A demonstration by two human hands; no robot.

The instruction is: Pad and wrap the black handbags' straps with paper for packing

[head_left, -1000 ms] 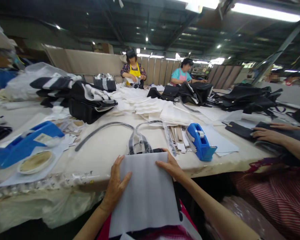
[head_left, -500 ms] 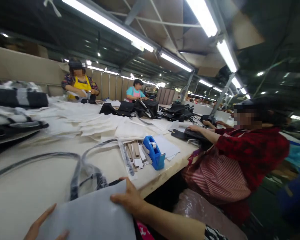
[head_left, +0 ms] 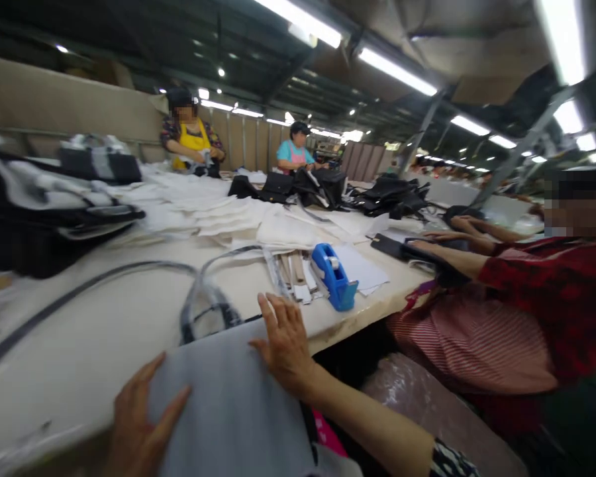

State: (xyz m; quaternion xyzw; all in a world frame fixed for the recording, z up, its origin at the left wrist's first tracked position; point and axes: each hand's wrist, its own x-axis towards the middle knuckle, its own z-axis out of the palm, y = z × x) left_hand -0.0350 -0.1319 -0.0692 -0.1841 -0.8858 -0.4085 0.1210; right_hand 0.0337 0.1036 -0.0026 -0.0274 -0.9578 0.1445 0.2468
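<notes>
A flat, bag-like piece faced with a smooth grey sheet (head_left: 228,397) leans at the table's near edge, and a dark border shows along its right side. My left hand (head_left: 146,417) holds its left edge, thumb on the front and fingers along the side. At the upper right corner, my right hand (head_left: 285,344) rests with fingers stretched out past the top edge and thumb over the sheet. Just beyond the top edge lies a dark strap (head_left: 191,308) wrapped in clear plastic, curving left across the table. Whether it joins the piece is hidden.
A blue tape dispenser (head_left: 335,278) stands beside paper strips (head_left: 295,271). White sheets (head_left: 218,215) and black bags (head_left: 298,189) lie farther back. Dark wrapped goods (head_left: 44,205) are stacked left. A co-worker in a red sleeve (head_left: 551,291) handles a black item at right; two people work across the table.
My right hand has opened from its grip on the corner, fingers now extended. My left hand is further up the left edge. The view has shifted, bringing more of the piece into sight.
</notes>
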